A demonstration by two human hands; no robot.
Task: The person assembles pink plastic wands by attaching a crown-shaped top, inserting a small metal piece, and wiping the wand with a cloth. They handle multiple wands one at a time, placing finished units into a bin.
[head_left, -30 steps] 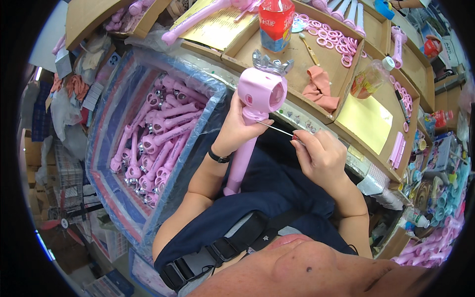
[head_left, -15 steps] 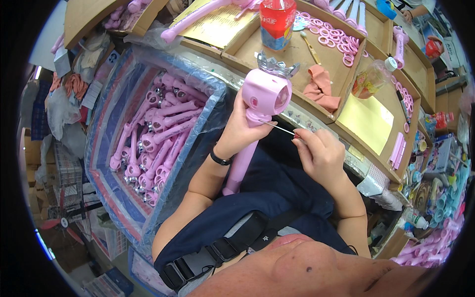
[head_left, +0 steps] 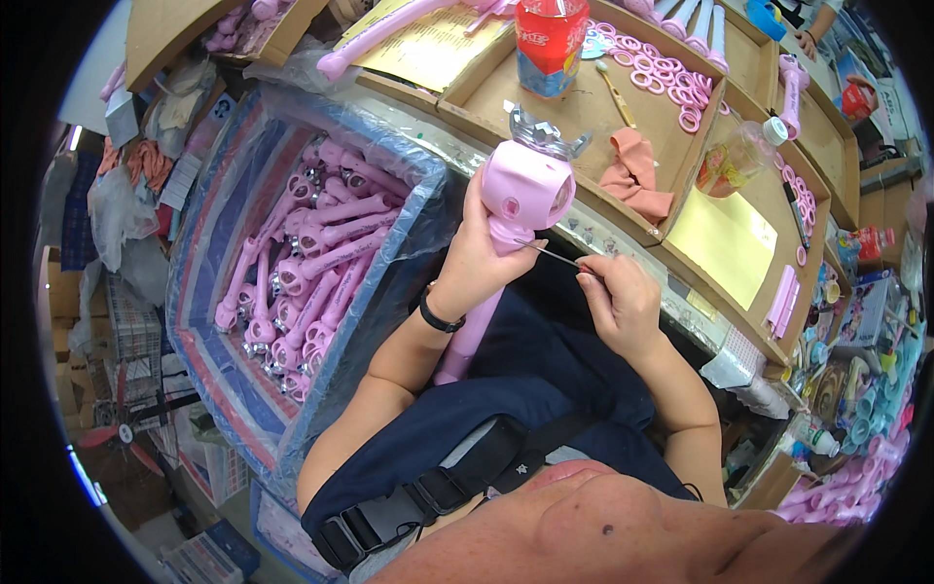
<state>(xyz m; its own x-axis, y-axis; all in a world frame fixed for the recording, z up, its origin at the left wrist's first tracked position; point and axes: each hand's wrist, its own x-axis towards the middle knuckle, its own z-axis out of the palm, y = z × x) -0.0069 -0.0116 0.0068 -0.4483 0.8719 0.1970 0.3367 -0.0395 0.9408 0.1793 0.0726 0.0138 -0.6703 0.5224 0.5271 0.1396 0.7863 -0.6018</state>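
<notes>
A pink toy wand (head_left: 526, 186) with a silver crown (head_left: 545, 134) on its round, windowed head stands tilted in front of me. My left hand (head_left: 479, 248) is wrapped round its neck, and the pink handle runs down from below that hand toward my lap. My right hand (head_left: 626, 302) pinches a thin metal-shafted tool (head_left: 555, 254), whose grip is mostly hidden by the fingers. The tool's tip touches or lies close against the wand's neck, beside my left thumb.
To the left, a blue-lined bin (head_left: 311, 389) holds many pink wands (head_left: 336, 251). Beyond my hands, cardboard trays (head_left: 671, 219) hold pink rings (head_left: 671, 78), a red-labelled bottle (head_left: 551, 49), a brush (head_left: 616, 94), an orange cloth (head_left: 637, 177), yellow paper (head_left: 725, 243) and a clear bottle (head_left: 735, 156).
My right hand has shifted slightly left and turned a little, with the tool still at the neck. My left hand and the wand have barely moved.
</notes>
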